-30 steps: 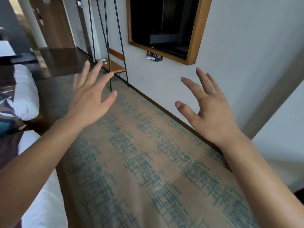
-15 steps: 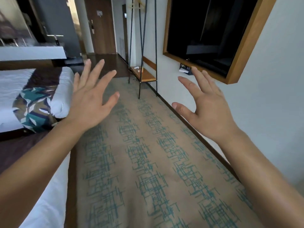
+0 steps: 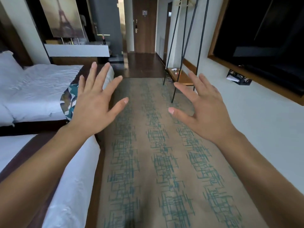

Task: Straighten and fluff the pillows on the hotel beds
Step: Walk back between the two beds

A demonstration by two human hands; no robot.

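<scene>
Two white beds stand along the left: the far bed [image 3: 37, 89] with a patterned teal runner [image 3: 69, 102] across its foot, and the near bed [image 3: 74, 175] at the bottom left. A white pillow [image 3: 8, 66] shows at the far bed's head, at the frame's left edge. My left hand [image 3: 95, 106] is raised with fingers spread, holding nothing, over the gap between the beds and the carpet. My right hand [image 3: 205, 111] is raised beside it over the carpet, fingers straight and apart, also holding nothing.
A patterned beige and teal carpet [image 3: 164, 162] runs ahead to a dark wood floor and a door [image 3: 144, 25]. A black metal rack with a low wooden shelf [image 3: 182, 78] stands by the right wall. A framed dark screen [image 3: 263, 41] hangs on that wall.
The view has swung left and up from the wall and carpet toward the room, bringing both beds and the door into sight. Both hands stay raised and spread.
</scene>
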